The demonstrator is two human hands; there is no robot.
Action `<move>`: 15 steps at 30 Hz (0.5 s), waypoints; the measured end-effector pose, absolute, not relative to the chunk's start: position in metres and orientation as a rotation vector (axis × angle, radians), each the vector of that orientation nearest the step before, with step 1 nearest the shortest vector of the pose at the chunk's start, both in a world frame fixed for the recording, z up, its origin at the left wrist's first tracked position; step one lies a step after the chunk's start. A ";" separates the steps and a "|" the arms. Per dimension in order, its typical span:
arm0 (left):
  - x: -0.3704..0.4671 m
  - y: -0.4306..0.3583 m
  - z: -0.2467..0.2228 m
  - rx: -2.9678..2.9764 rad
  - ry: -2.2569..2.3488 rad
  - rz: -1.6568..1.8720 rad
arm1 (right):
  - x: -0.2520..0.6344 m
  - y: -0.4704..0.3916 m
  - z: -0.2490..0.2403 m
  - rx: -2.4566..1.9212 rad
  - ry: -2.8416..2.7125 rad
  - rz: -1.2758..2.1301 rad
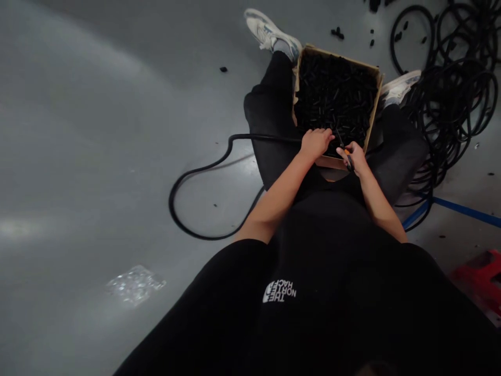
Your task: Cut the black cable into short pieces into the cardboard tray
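Note:
My left hand [316, 143] is closed around the end of a black hose [270, 137] over the near edge of a cardboard box [379, 96]. From that hand the hose runs left across my leg and loops over the floor. In my right hand [355, 155] are scissors [347, 155] with orange and black handles, their narrow blades pointing up toward the hose end. Whether the blades touch the hose is too small to tell. Many short black hose pieces [334, 94] fill the box, which stands between my legs.
A tangled pile of black hose [450, 104] lies at the right. Loose black pieces [337, 34] are scattered on the grey floor. Clear crumpled plastic [136, 285] lies at lower left. Blue tape [465, 210] and a red object [479, 282] are at the right.

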State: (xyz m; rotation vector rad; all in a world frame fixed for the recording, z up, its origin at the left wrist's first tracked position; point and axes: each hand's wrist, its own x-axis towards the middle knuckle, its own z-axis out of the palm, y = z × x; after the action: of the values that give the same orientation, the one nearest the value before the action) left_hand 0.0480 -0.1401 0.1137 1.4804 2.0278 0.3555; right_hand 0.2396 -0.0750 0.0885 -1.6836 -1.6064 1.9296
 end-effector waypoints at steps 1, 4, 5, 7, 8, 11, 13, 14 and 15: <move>0.047 -0.140 0.112 1.495 2.002 0.348 | 0.239 -0.076 0.089 -1.674 -1.597 1.954; 0.042 -0.141 0.106 1.543 1.907 0.316 | 0.234 -0.076 0.089 -1.610 -1.586 2.027; 0.039 -0.141 0.103 1.544 1.891 0.306 | 0.233 -0.076 0.090 -1.598 -1.602 2.027; 0.033 -0.139 0.099 1.517 1.902 0.288 | 0.232 -0.074 0.091 -1.613 -1.646 1.991; 0.030 -0.137 0.097 1.499 1.919 0.282 | 0.232 -0.073 0.092 -1.634 -1.665 1.968; 0.023 -0.130 0.094 1.445 1.954 0.271 | 0.232 -0.073 0.095 -1.690 -1.680 1.931; 0.021 -0.124 0.094 1.409 1.926 0.266 | 0.232 -0.073 0.097 -1.693 -1.659 1.940; 0.021 -0.122 0.094 1.396 1.888 0.262 | 0.231 -0.073 0.098 -1.684 -1.644 1.956; 0.021 -0.119 0.093 1.389 1.838 0.255 | 0.230 -0.072 0.099 -1.671 -1.628 1.976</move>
State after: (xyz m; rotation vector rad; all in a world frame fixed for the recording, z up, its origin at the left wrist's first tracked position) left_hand 0.0205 -0.1195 0.0935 1.3894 1.8382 0.2553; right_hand 0.2304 -0.0725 0.0987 -1.6712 -1.6282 1.9763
